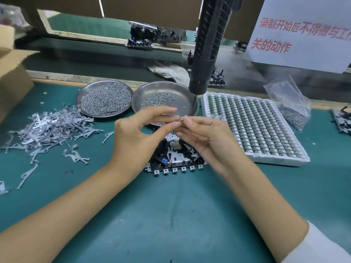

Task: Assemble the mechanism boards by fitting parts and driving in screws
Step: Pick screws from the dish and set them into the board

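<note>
Head view, one frame, items as we find them.

Item: left hand [140, 137], centre of the frame, thumb and forefinger pinched together on a small metal part [180, 120]. We cannot tell whether it is a screw or a spring.

Item: right hand [207, 139], just right of centre, fingertips meeting the left hand's at that same small part; its fingers are curled and pinch it too.

Item: mechanism board [176, 158], black and white with a blue piece, lying flat on the green mat [171, 215] directly below both hands, partly hidden by them. A row of small square tabs runs along its near edge.

Item: two round metal dishes above the hands. The left dish [104, 98] is heaped with screws; the right dish [165, 101] holds a thinner scatter of them.

Item: black electric screwdriver [207, 46], hanging upright at upper centre, its tip down at the right dish's rim.

Item: white tray [254, 128], right of centre, filled with rows of small green-and-white parts.

Item: clear bag [290, 107] of screws, far right, beside the tray.

Item: pile of thin grey metal levers [49, 130], left of the frame, spread loose on the mat.

Item: cardboard box [13, 76], upper left.

Item: white sign [302, 33] with red characters, upper right.
</note>
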